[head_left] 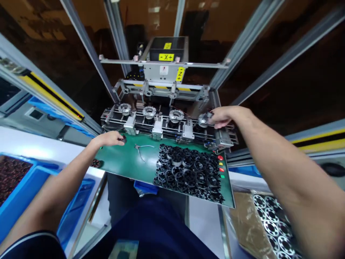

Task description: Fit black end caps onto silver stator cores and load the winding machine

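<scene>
My left hand (pixel 111 138) is over the left part of the green tray (pixel 126 162), fingers pinched round a small dark part (pixel 122 140) with reddish bits, perhaps a wound core. At the right end of the machine, my right hand (pixel 223 116) reaches down to the rightmost round metal fixture (pixel 203 120). Its fingers are curled at the fixture's edge, and what lies in them is mostly hidden. Similar ring-shaped fixtures (pixel 176 115) stand in a row to the left. Wire cutters (pixel 141 149) with pale blue handles lie spread on the tray.
Many black toothed rings (pixel 188 172) cover the tray's right half. Red, yellow and green buttons (pixel 221 163) line its right edge. A blue bin (pixel 24 194) with reddish-dark parts stands at left. A cardboard box (pixel 242 219) with silvery rings is at lower right. Metal posts (pixel 250 39) frame the machine.
</scene>
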A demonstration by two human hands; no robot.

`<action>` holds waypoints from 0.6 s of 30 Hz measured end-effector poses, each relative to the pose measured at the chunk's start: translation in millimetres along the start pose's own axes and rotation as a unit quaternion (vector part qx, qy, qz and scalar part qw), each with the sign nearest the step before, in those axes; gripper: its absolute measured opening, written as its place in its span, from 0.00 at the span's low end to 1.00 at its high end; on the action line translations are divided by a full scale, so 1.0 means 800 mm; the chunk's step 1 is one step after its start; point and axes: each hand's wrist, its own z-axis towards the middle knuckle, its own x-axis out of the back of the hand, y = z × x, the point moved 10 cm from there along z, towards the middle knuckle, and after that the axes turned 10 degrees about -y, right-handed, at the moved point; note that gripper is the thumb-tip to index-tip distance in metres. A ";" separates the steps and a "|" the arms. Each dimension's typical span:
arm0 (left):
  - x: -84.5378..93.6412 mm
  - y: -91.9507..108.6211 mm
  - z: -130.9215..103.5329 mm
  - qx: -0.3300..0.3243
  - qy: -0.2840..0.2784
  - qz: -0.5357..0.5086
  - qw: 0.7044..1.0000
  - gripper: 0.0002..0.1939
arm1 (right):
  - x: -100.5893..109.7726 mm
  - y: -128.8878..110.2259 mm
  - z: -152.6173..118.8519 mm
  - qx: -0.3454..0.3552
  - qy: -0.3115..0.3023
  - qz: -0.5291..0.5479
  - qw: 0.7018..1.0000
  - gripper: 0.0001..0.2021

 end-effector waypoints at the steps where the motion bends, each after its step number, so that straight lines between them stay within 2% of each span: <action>1: -0.021 -0.040 -0.009 0.040 0.005 -0.007 0.999 0.19 | 0.003 -0.008 -0.011 -0.007 -0.005 -0.011 1.000 0.16; 4: -0.083 -0.136 -0.034 0.137 0.015 -0.029 0.990 0.20 | -0.006 -0.049 -0.053 0.005 -0.017 -0.042 0.999 0.22; 6: -0.118 -0.180 -0.044 0.183 0.025 -0.046 0.982 0.20 | -0.028 -0.098 -0.087 0.061 -0.014 -0.066 0.996 0.23; 8: -0.146 -0.213 -0.051 0.215 0.034 -0.063 0.974 0.21 | -0.061 -0.161 -0.123 0.140 -0.016 -0.099 0.985 0.22; 11: -0.177 -0.245 -0.057 0.238 0.040 -0.085 0.967 0.23 | -0.127 -0.283 -0.178 0.307 -0.022 -0.168 0.936 0.18; 13: -0.190 -0.261 -0.065 0.242 0.047 -0.098 0.964 0.25 | -0.177 -0.362 -0.202 0.383 -0.029 -0.197 0.902 0.17; 15: -0.198 -0.275 -0.076 0.247 0.064 -0.110 0.961 0.26 | -0.228 -0.435 -0.207 0.409 -0.036 -0.211 0.887 0.16; 18: -0.208 -0.289 -0.096 0.256 0.105 -0.136 0.951 0.30 | -0.305 -0.531 -0.194 0.416 -0.042 -0.230 0.879 0.15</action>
